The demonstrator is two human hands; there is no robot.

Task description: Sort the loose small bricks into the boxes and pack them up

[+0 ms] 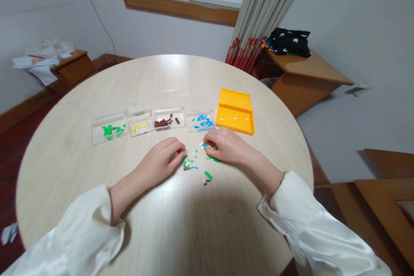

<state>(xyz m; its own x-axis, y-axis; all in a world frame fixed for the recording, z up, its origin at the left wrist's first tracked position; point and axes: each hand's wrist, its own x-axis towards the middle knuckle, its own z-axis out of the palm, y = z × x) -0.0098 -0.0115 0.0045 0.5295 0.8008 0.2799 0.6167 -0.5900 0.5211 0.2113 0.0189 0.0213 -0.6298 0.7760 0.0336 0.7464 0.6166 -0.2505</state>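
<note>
A small heap of loose tiny bricks, green, blue and brown, lies on the round wooden table between my hands. My left hand rests beside the heap with its fingers curled; a red speck shows at the fingertips. My right hand is curled over the heap's far right side, fingertips pinched on a small blue and yellow piece. Behind the heap stands a row of clear trays: green bricks, yellow bricks, brown bricks, blue bricks.
An orange box with a few pale pieces stands right of the trays. Wooden furniture with dark cloth is at the back right, a curtain hangs by the window, and a low cabinet with papers stands at the left.
</note>
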